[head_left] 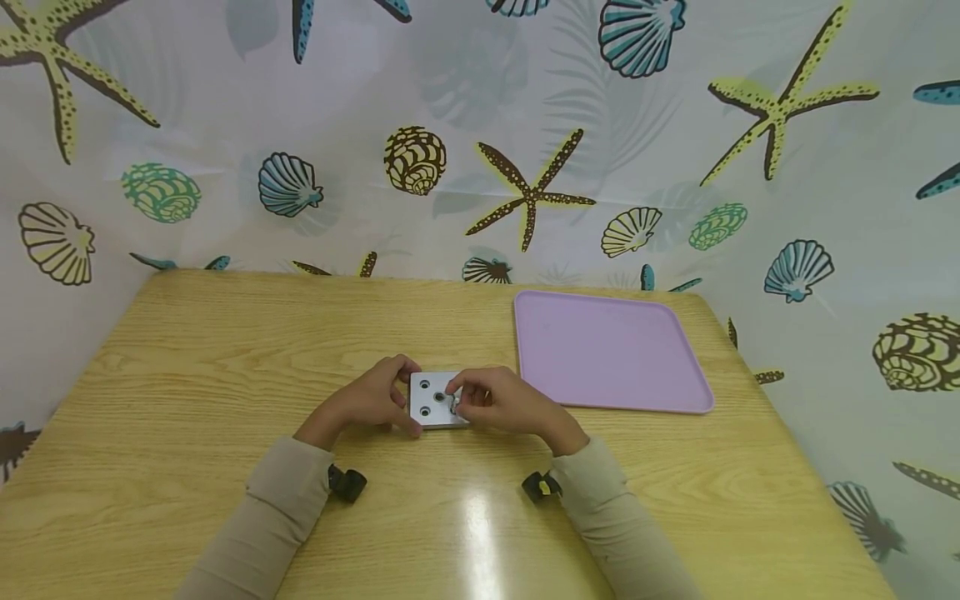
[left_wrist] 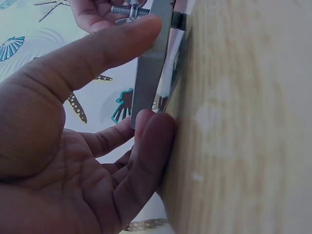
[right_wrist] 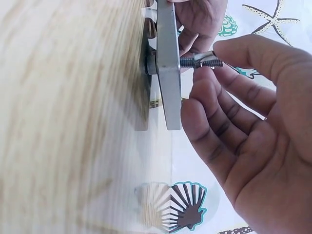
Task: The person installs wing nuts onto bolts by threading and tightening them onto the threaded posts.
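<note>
A silver metal plate (head_left: 435, 419) with several holes sits at the middle of the table. My left hand (head_left: 373, 396) grips its left side, thumb on the near edge and fingers at the far one. Threaded bolts stand up from the plate's right part; one bolt (right_wrist: 187, 62) shows its shank in the right wrist view, with a bolt head (right_wrist: 151, 64) under the plate. On it is a wing nut (right_wrist: 204, 56), which my right hand (head_left: 504, 402) pinches between thumb and fingers. Bolt heads hold the plate slightly off the tabletop. Fingers partly hide the nut in the head view.
A pink tray (head_left: 611, 350) lies at the back right of the wooden table (head_left: 225, 358), just beyond my right hand. A patterned curtain (head_left: 345, 100) hangs behind and along the sides. Small black devices are strapped at both wrists.
</note>
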